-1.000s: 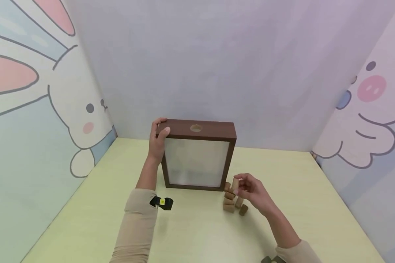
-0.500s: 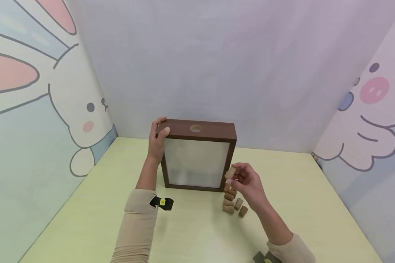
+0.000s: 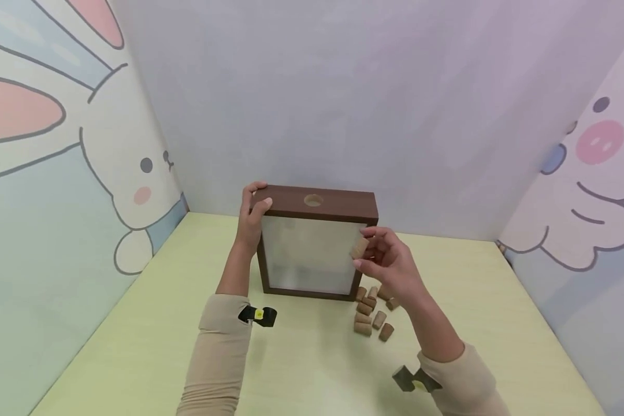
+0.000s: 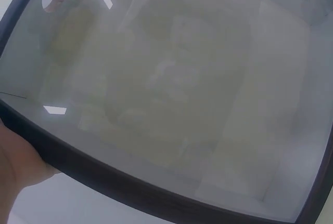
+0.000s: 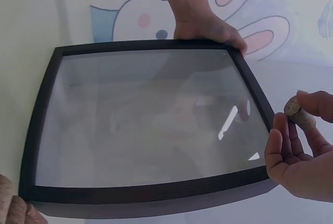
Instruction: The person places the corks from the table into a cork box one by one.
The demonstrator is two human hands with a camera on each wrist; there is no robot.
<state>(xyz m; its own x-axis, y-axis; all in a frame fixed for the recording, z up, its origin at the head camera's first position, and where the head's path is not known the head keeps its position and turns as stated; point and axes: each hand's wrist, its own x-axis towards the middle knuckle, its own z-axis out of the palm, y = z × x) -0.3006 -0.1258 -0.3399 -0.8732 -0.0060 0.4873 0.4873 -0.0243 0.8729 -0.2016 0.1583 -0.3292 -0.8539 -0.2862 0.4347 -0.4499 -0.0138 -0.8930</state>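
Observation:
A dark brown shadow box frame with a clear front pane stands upright on the table, a round hole in its top. My left hand grips its upper left corner, thumb over the front edge of the top. Between thumb and fingertips, my right hand pinches a wine cork in front of the frame's right side. The right wrist view shows the same cork tilted, one round end toward the camera. No corks show behind the pane.
Several loose corks lie on the pale yellow-green table by the frame's lower right corner. A grey-lilac wall rises behind, with cartoon-printed side panels left and right.
My right hand has lifted the cork from the pile up alongside the frame's right edge, and the cork has tilted. My left hand keeps its grip on the corner.

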